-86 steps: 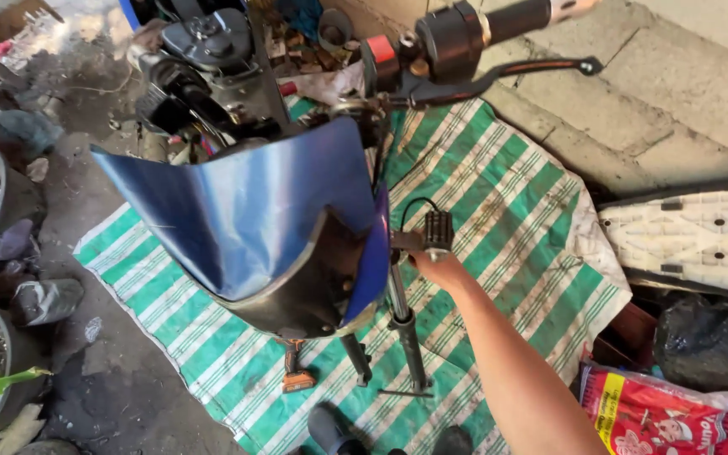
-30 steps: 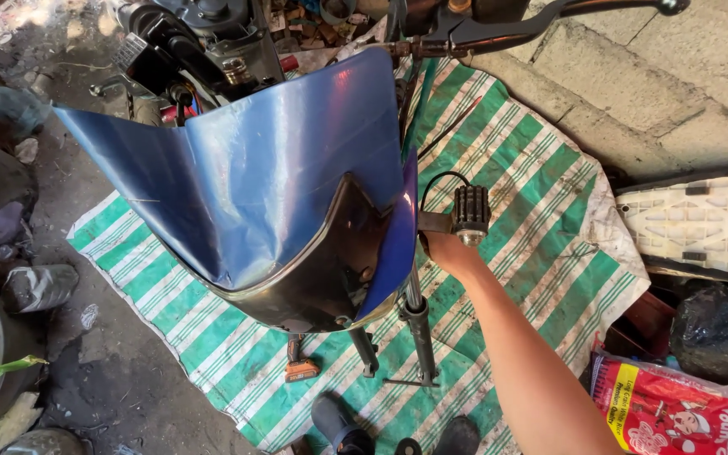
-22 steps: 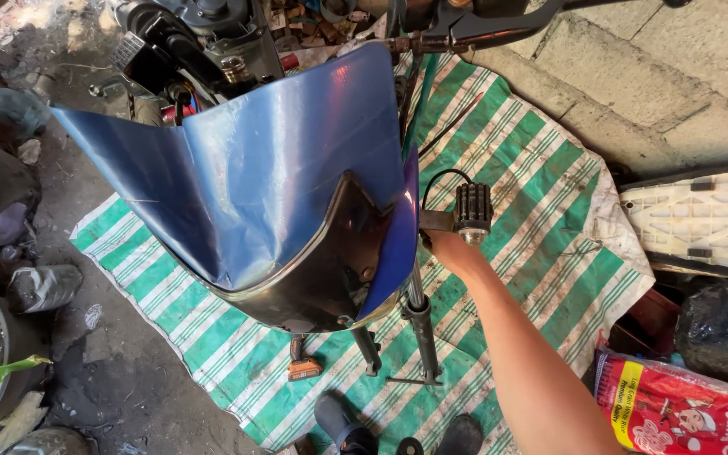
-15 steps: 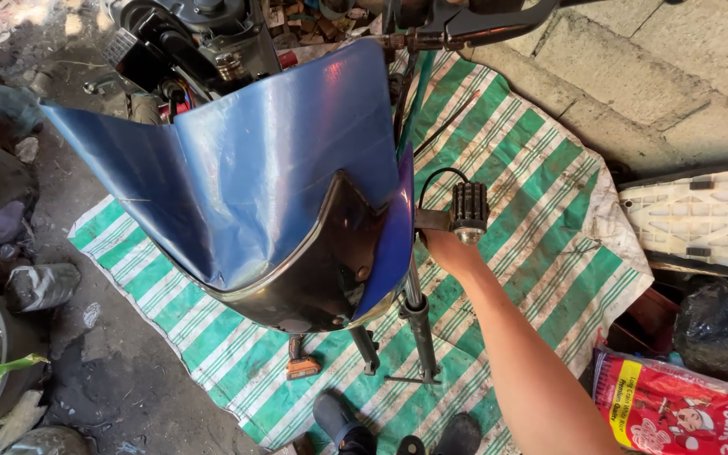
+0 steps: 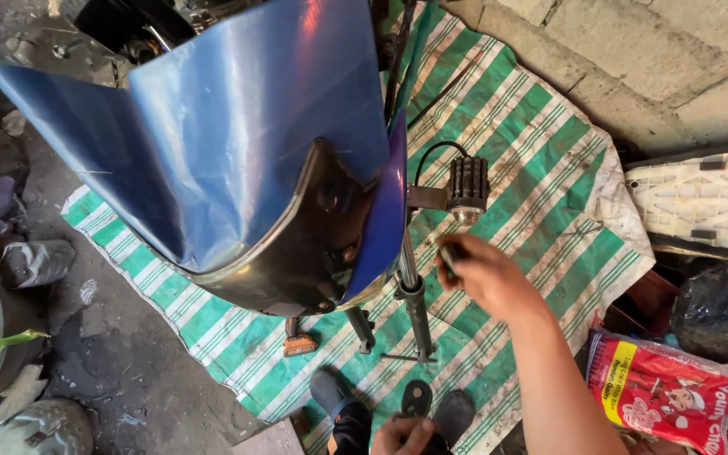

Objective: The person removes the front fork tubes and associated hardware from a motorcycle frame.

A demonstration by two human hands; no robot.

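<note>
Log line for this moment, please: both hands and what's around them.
right hand: grips small dark tool beside fork tube | left hand: low, on dark round part | blue fairing above | striped mat beneath

Held tool (image 5: 448, 257): small, dark, slender; gripped in the closed right hand (image 5: 486, 278), only its upper end showing past the fingers; kind not discernible.
Auxiliary lamp (image 5: 468, 184): black, ribbed, box-shaped housing with a pale round face turned downward; just above the grip, close to the tool's tip; contact not discernible.
Lamp bracket (image 5: 425, 197): flat metal arm, level, running from the lamp leftward to the fork tube.
Lamp cable (image 5: 431, 153): thin, black, looping up and left from the housing.
Fork tube (image 5: 412, 291): dark, near upright; just left of the grip.
Blue fairing (image 5: 238, 143): glossy, curved, dark inside; up and left of the grip.
</note>
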